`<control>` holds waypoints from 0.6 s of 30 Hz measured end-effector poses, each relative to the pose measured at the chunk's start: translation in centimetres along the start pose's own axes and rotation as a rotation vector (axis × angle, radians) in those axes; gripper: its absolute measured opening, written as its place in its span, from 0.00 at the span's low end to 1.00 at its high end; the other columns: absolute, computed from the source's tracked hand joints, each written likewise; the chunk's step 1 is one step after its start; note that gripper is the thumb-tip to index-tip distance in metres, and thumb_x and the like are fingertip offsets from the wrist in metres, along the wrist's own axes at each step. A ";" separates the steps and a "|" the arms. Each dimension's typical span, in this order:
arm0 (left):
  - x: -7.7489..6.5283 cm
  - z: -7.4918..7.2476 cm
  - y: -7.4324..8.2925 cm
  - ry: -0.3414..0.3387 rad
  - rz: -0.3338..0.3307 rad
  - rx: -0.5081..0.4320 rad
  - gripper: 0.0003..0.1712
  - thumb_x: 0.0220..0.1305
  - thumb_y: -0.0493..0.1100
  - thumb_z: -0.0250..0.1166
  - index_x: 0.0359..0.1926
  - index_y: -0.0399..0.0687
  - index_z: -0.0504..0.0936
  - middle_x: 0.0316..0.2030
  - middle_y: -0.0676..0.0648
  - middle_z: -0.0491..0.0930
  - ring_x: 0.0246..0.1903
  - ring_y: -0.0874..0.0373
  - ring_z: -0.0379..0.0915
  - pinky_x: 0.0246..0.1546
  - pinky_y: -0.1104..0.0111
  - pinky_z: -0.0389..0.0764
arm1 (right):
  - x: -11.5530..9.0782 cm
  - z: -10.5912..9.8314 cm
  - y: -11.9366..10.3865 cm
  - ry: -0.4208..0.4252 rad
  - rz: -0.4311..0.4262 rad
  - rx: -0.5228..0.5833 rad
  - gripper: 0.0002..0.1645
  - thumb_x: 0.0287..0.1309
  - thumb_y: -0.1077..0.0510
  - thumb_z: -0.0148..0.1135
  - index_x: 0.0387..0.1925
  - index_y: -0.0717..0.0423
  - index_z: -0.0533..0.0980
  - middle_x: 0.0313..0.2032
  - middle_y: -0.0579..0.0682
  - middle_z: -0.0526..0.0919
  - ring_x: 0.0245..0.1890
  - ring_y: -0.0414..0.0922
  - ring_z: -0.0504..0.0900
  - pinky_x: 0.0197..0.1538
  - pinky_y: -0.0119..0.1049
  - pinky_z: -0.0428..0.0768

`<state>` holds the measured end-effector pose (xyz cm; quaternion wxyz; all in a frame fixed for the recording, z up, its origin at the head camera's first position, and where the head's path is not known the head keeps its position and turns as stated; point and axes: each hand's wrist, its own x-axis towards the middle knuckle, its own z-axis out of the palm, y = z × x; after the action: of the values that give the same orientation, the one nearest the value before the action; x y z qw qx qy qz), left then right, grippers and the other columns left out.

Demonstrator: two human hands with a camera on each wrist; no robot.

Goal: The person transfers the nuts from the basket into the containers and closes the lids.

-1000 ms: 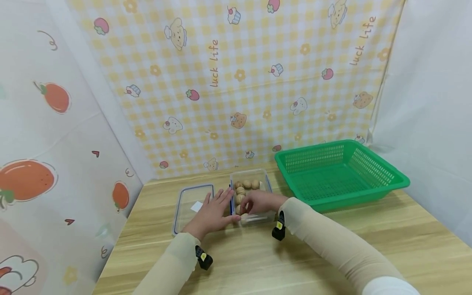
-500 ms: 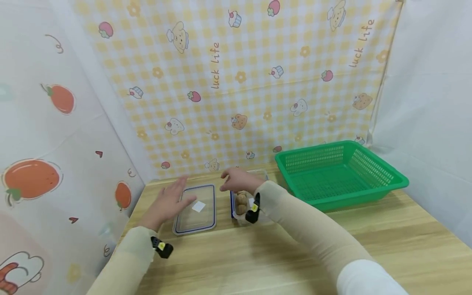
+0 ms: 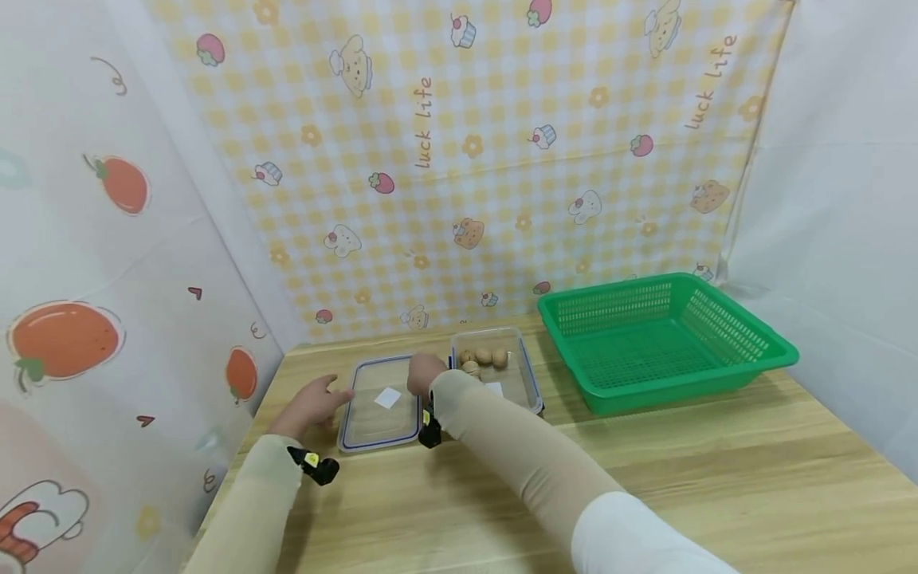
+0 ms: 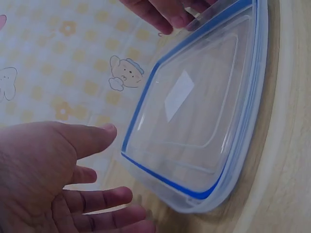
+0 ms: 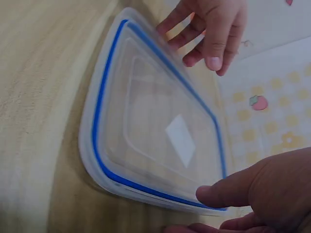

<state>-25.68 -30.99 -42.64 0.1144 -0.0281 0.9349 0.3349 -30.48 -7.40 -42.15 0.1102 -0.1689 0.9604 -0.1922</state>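
Observation:
A clear rectangular container lid (image 3: 380, 422) with a blue seal and a white label lies flat on the table. My left hand (image 3: 311, 406) is at the lid's left side, its fingers spread and relaxed. In the left wrist view the left thumb and fingers (image 4: 112, 196) point toward the rim with a gap between. At the right side of the lid is my right hand (image 3: 425, 373). Its thumb (image 5: 218, 191) overlaps the rim in the right wrist view, with the other fingers low outside it. To the right, a clear container (image 3: 531, 375) holds several walnuts (image 3: 484, 356), partly hidden by the right arm.
A green plastic basket (image 3: 660, 391) stands on the right side of the wooden table (image 3: 688, 478). A checked cloth (image 3: 402, 271) hangs behind the table. White sheets flank it left and right. The right forearm crosses in front of the clear container.
My right hand has left the walnuts in the container and moved left to the lid's right edge. My left hand has moved left, from beside the container to the lid's left side.

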 end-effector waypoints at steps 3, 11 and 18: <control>0.5 0.8 0.0 -0.009 -0.021 -0.050 0.41 0.75 0.48 0.58 0.75 0.27 0.52 0.38 0.35 0.79 0.18 0.55 0.72 0.27 0.63 0.82 | 0.0 0.9 0.0 0.037 0.027 -0.011 0.18 0.67 0.65 0.58 0.18 0.57 0.75 0.17 0.49 0.73 0.16 0.43 0.67 0.18 0.33 0.67; 0.5 2.0 -0.1 0.013 -0.036 -0.168 0.30 0.73 0.34 0.55 0.71 0.24 0.61 0.34 0.38 0.83 0.24 0.54 0.79 0.25 0.61 0.85 | 0.3 1.4 0.2 0.019 0.063 0.068 0.16 0.68 0.66 0.58 0.22 0.60 0.81 0.16 0.52 0.78 0.10 0.42 0.71 0.13 0.32 0.68; -0.3 0.7 0.3 0.017 -0.063 -0.360 0.31 0.71 0.30 0.54 0.73 0.30 0.62 0.34 0.41 0.83 0.24 0.55 0.78 0.24 0.62 0.83 | 0.6 -0.7 0.7 -0.021 0.093 0.278 0.04 0.63 0.70 0.60 0.34 0.66 0.80 0.21 0.57 0.82 0.12 0.46 0.81 0.15 0.36 0.79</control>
<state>-25.31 -30.34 -42.93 0.1101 -0.0800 0.8594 0.4928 -31.41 -6.78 -41.87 0.1515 -0.1096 0.9301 -0.3162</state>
